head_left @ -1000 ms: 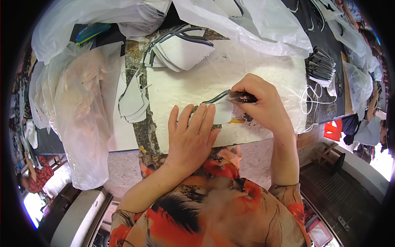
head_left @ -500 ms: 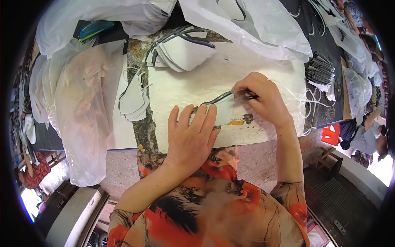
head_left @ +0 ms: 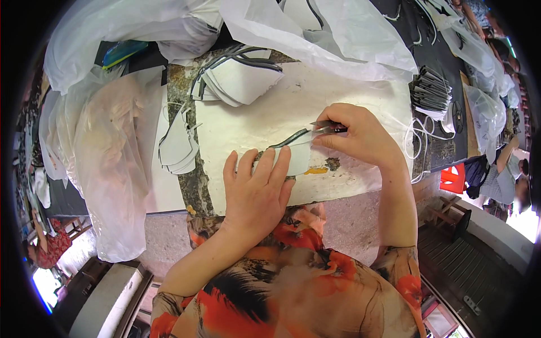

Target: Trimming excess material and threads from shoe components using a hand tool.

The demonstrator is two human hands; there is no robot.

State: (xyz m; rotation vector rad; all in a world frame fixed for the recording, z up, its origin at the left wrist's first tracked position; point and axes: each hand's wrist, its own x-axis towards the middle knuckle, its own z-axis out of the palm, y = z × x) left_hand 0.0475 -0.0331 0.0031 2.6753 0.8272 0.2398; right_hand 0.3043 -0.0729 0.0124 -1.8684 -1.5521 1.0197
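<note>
My left hand lies flat, fingers spread, pressing a white cut piece with a dark curved edge onto the white work board. My right hand is closed around a small metal tool whose tip touches the piece's upper right edge. An orange smear and a dark spot mark the board just below the piece.
A fanned stack of white cut pieces lies at the back, another stack at the left. Clear plastic bags crowd the left and back. A dark stack and white cords sit at the right. A person sits far right.
My right hand with the tool has shifted a little up and right along the piece's edge. My left hand stays pressed flat on the piece.
</note>
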